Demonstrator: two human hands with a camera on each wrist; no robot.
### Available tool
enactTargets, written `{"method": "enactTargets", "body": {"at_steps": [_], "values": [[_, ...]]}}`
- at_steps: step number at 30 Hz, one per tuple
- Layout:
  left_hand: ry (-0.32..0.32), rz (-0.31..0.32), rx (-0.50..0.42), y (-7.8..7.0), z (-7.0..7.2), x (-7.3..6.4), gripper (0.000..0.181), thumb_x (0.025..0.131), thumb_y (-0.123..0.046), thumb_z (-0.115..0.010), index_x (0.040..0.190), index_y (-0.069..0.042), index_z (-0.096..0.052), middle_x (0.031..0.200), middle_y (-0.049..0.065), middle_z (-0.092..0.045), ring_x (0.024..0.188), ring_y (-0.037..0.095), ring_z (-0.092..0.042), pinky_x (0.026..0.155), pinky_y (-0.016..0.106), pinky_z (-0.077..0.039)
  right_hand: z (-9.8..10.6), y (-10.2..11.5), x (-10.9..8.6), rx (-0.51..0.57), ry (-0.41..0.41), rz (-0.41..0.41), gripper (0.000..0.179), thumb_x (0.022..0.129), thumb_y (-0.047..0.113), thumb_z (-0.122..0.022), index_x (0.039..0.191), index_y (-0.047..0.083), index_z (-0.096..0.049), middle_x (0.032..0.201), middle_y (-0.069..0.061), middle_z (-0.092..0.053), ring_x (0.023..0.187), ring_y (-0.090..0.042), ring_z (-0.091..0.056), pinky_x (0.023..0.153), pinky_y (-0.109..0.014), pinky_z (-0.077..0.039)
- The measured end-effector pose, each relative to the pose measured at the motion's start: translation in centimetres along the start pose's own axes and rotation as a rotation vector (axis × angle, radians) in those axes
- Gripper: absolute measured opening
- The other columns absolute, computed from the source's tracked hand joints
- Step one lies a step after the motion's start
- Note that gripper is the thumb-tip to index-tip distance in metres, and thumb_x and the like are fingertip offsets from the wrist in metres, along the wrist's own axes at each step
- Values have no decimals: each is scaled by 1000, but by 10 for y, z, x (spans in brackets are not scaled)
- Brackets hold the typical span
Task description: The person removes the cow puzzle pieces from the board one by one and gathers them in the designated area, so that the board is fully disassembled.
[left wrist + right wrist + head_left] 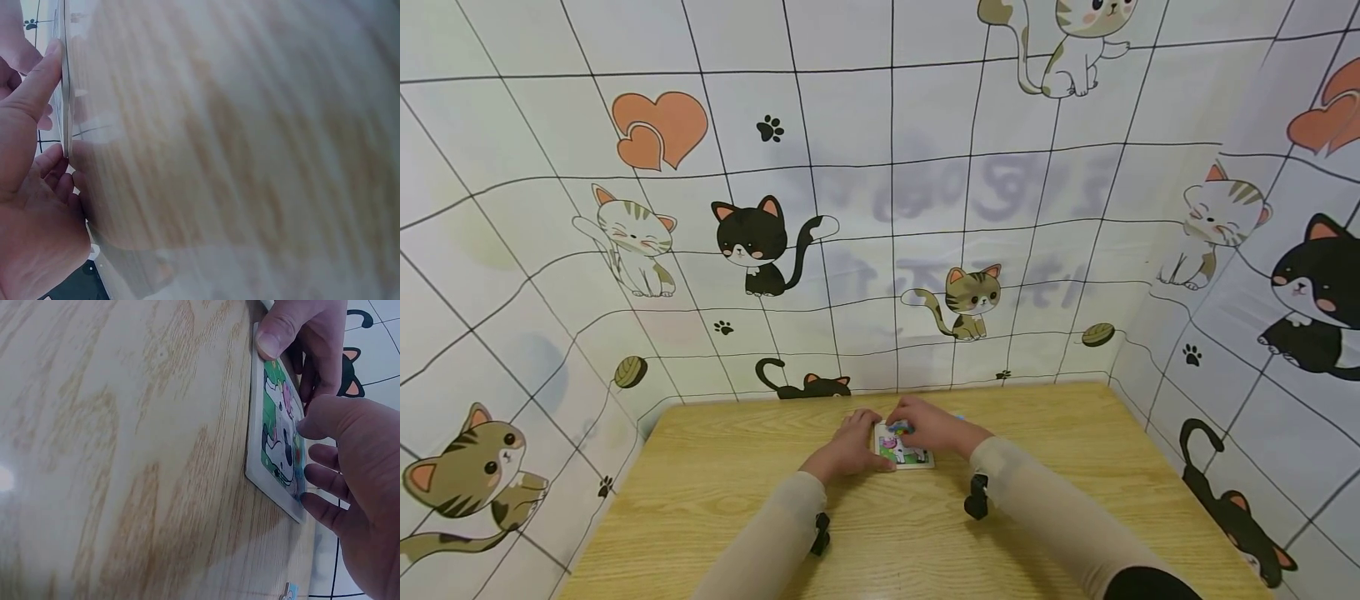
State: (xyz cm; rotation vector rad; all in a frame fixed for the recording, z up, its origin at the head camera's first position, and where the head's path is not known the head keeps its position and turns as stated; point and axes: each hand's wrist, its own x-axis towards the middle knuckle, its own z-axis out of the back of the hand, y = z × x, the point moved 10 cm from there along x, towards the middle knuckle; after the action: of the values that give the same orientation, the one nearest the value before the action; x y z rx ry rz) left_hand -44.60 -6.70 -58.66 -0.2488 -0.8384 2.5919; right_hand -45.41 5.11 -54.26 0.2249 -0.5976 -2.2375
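We see that the person wears plain, long sleeves of pale beige colour. The left sleeve point(767, 533) and the right sleeve point(1052, 504) both reach to the wrist. A small black device point(821, 534) of uneven shape is at the left cuff, and a similar black mount point(976, 498) at the right cuff. At the right sleeve's near end, we notice black material point(1150, 585) with a curved edge.

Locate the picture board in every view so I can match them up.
Head: picture board low, just right of centre.
Left wrist: picture board edge-on, a thin upright strip at upper left.
Right wrist: picture board right of centre, printed face showing at a slant.
Shared landmark: the left hand, its thumb at the board's edge.
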Motion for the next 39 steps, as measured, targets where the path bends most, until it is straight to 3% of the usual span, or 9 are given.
{"method": "enactTargets", "body": {"at_steps": [5,17,24,32,39], "values": [[-1,-4,15,0,0,0,97,87,-51,-95,157,-4,-47,159,13,-44,138,37,-44,123,60,-37,-3,-2,3,-2,31,-6,37,101,-1,-73,138,4,-74,126,-15,-61,102,-33,-60,88,-40,-49],[-13,-24,20,0,2,-1,97,85,-54,-96,154,-4,-50,155,13,-46,134,37,-45,120,62,-39,-4,-3,3,40,69,9,39,102,-4,-71,140,2,-73,128,-18,-57,102,-34,-57,89,-39,-47],[0,-2,16,6,-2,1,98,86,-55,-95,157,-7,-48,159,11,-44,138,34,-44,123,58,-37,-5,-7,5,52,82,-10,37,102,-2,-72,138,4,-73,129,-15,-57,104,-30,-57,91,-38,-48],[-2,-22,-1,-5,4,-3,95,87,-50,-96,155,-3,-49,156,13,-45,133,35,-45,120,60,-38,-3,-8,4,94,53,-37,36,98,-5,-75,132,6,-73,128,-15,-59,112,-31,-60,98,-47,-52],[2,-10,7,-4,3,-3,95,88,-48,-95,158,-4,-47,158,13,-45,138,35,-45,123,59,-37,-1,-5,-1,60,0,-17,37,99,-2,-78,134,4,-71,127,-17,-62,112,-35,-60,97,-51,-53]]}}
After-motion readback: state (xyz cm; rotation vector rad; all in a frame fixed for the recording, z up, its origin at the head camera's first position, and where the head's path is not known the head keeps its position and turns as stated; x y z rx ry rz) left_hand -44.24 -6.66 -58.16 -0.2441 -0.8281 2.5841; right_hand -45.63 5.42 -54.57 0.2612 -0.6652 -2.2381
